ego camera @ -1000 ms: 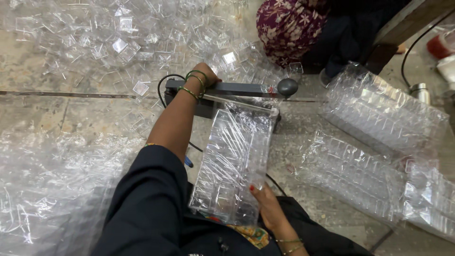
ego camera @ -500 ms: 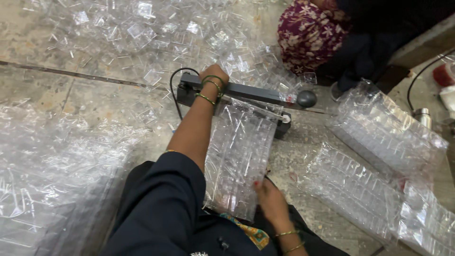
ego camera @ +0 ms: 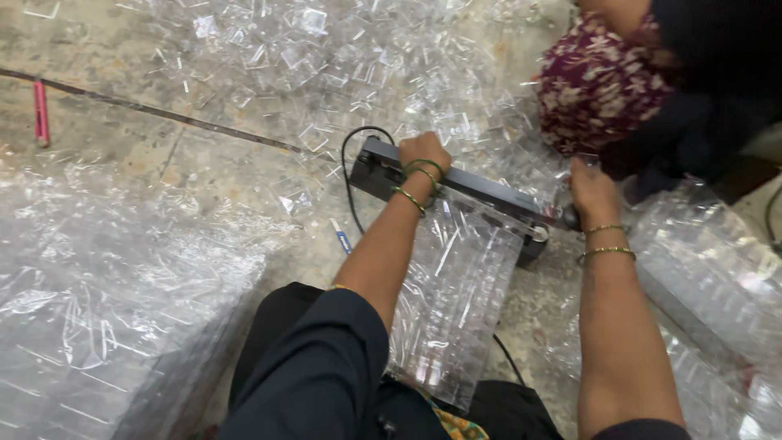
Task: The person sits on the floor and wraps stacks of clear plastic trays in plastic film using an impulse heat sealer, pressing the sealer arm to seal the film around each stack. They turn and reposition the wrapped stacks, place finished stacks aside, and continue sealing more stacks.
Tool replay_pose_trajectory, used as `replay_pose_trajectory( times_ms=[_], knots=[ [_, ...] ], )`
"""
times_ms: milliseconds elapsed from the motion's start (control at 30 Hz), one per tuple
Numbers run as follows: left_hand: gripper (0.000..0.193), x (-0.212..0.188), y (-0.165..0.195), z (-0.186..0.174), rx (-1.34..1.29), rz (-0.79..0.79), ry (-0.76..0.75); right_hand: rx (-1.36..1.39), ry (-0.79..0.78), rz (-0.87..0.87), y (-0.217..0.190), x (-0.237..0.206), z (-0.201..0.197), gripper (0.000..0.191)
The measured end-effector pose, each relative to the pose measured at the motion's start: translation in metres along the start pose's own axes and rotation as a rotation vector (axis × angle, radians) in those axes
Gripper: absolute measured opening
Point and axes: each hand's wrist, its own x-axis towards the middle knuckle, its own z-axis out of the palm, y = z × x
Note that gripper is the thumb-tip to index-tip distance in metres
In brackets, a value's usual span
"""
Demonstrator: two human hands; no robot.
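A black heat sealer (ego camera: 476,186) lies on the stone floor in front of me. My left hand (ego camera: 422,152) presses down on the left part of its arm, fingers closed over it. My right hand (ego camera: 592,194) grips the knob end of the arm at the right. A clear plastic bag filled with clear plastic pieces (ego camera: 456,301) lies lengthwise from my lap to the sealer, its far end under the arm. Both wrists wear green and gold bangles.
Another person in a floral garment (ego camera: 599,85) crouches at the far right. Loose clear plastic pieces (ego camera: 326,57) litter the floor beyond the sealer. Filled clear bags (ego camera: 114,293) pile at my left and filled clear bags (ego camera: 717,277) at my right. A black cable (ego camera: 349,175) curls beside the sealer.
My right hand has left the near end of the bag and moved up to the sealer's knob end. The left hand stays on the arm. The view shifted closer.
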Motion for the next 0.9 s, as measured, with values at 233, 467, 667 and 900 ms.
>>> replay_pose_trajectory(
  times_ms=[233, 467, 667, 900],
  knots=[
    [0.008, 0.001, -0.009, 0.036, -0.005, 0.069, 0.092, -0.086, -0.083, -0.035, 0.046, -0.003, 0.058, 0.044],
    [0.006, 0.004, -0.017, 0.057, -0.093, 0.138, 0.214, 0.337, -0.204, 0.191, 0.045, 0.005, 0.06, 0.046],
    [0.01, 0.006, -0.022, 0.066, -0.092, 0.165, 0.256, 0.574, -0.21, 0.339, 0.045, 0.005, 0.063, 0.04],
    [0.012, 0.005, -0.023, 0.068, -0.099, 0.17, 0.26, 0.559, -0.177, 0.334, 0.051, 0.005, 0.066, 0.039]
  ],
)
